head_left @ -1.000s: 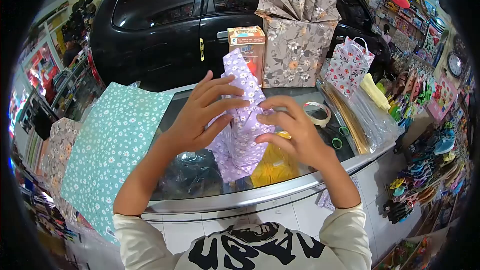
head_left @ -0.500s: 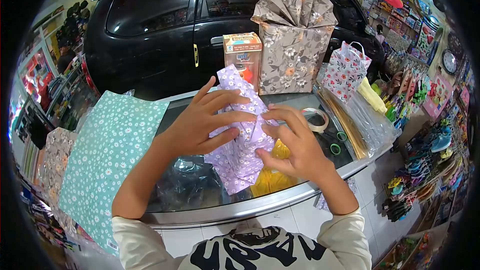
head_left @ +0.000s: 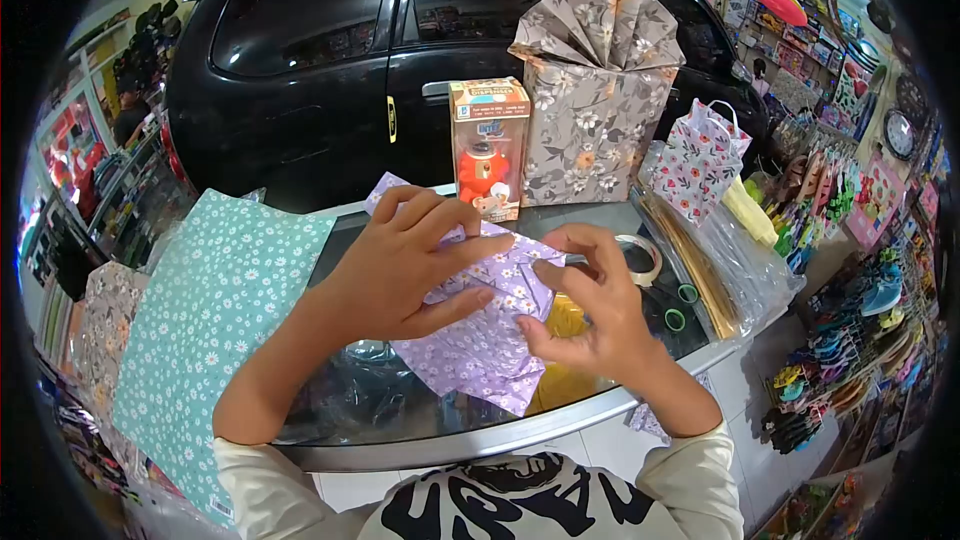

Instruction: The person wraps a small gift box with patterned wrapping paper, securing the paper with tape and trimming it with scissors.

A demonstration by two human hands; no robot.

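Lilac wrapping paper (head_left: 478,345) with small white daisies is folded and creased above the glass counter. My left hand (head_left: 415,255) lies over its upper left part, fingers bent round the paper, with thumb and forefinger pointing right. At the paper's right edge, my right hand (head_left: 600,310) pinches a fold near the upper corner, its thumb resting lower on the sheet. Whatever the paper may cover is hidden. Just behind it stands a boxed red toy dispenser (head_left: 488,155). A roll of clear tape (head_left: 640,258) lies beyond my right hand.
A tall grey floral package (head_left: 600,130) with a fanned top stands at the back. Green daisy paper (head_left: 225,320) covers the counter's left. To the right are green-handled scissors (head_left: 677,318), a floral gift bag (head_left: 695,165) and plastic sleeves (head_left: 765,275). A black car (head_left: 300,130) stands behind.
The lilac paper has turned and flattened, its top tipping left and down, uncovering the toy box. My left hand's spread fingers have curled in; my right hand stays at the right edge.
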